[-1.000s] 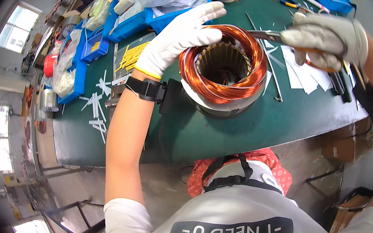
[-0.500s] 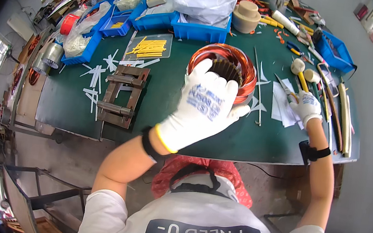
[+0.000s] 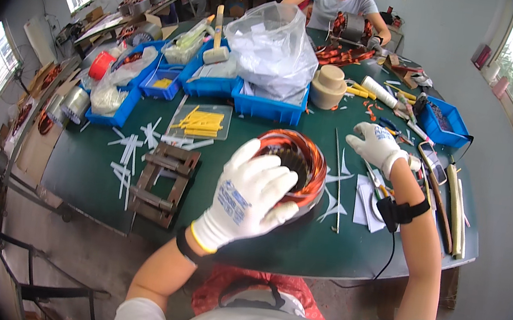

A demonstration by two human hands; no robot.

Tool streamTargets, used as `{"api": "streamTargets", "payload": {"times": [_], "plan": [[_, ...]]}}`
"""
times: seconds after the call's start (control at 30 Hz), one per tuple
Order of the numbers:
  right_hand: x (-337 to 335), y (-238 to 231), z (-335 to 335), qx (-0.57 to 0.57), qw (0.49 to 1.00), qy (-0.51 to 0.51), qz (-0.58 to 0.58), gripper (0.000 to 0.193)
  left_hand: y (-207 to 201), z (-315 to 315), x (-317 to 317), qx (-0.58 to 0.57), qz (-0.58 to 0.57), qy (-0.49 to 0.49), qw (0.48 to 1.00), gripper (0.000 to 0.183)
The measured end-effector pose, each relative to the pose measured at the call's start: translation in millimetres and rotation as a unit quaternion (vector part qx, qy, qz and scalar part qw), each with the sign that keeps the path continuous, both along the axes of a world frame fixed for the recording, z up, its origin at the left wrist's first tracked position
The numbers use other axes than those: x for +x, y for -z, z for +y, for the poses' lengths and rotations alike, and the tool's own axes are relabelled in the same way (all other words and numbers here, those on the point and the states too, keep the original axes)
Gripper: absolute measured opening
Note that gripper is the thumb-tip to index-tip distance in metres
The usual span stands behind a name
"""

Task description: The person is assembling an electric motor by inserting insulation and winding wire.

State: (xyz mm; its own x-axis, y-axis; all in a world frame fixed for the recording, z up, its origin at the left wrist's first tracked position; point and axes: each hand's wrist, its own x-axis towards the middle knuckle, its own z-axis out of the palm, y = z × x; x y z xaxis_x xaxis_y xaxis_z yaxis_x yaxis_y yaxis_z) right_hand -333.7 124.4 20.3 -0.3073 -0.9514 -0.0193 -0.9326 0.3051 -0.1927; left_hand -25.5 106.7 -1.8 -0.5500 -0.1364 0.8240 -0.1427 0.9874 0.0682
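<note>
In front of me on the green table stands a round motor stator (image 3: 315, 168) with a ring of copper windings and a dark slotted bore. My left hand (image 3: 244, 200), in a white glove, lies over its near left rim. The fingers curve toward the bore and the thumb rests at the near side, gripping it loosely. My right hand (image 3: 376, 148), also gloved, hovers to the right of the stator, palm down. Its fingers are apart and nothing shows in them. Beneath it and nearer me lie white paper sheets (image 3: 366, 203) and a thin rod (image 3: 337, 183).
A brown metal frame (image 3: 146, 200), white strips (image 3: 134, 150) and a tray of yellow sticks (image 3: 202, 122) are at the left. Blue bins (image 3: 268, 108) line the back. At the right are a phone (image 3: 432, 162) and long sticks (image 3: 452, 212). Another person (image 3: 337, 12) handles a stator across the table.
The view has tilted up, bringing the other person into sight. My right hand has left the yellow-handled mallet and come leftward toward the stator. The fingers of my left hand have loosened slightly.
</note>
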Motion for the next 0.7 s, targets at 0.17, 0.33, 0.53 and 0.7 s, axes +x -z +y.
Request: {"api": "streamTargets", "payload": {"times": [0.17,0.33,0.53,0.7], "plan": [[-35,-20,-63,0.040,0.999,0.011,-0.011,0.046,14,-6,-6,0.046,-0.007,0.012,0.999,0.021],[-111,12,-103,0.058,0.973,0.206,0.082,0.048,25,-9,-4,0.058,-0.037,-0.002,0.998,0.022],[-216,58,-141,0.025,0.941,0.294,0.168,0.052,21,-10,-9,0.069,-0.033,-0.005,0.997,0.031],[-248,88,-177,0.061,0.947,0.263,0.174,0.070,26,-15,-5,0.058,-0.021,0.020,0.998,0.037]]}}
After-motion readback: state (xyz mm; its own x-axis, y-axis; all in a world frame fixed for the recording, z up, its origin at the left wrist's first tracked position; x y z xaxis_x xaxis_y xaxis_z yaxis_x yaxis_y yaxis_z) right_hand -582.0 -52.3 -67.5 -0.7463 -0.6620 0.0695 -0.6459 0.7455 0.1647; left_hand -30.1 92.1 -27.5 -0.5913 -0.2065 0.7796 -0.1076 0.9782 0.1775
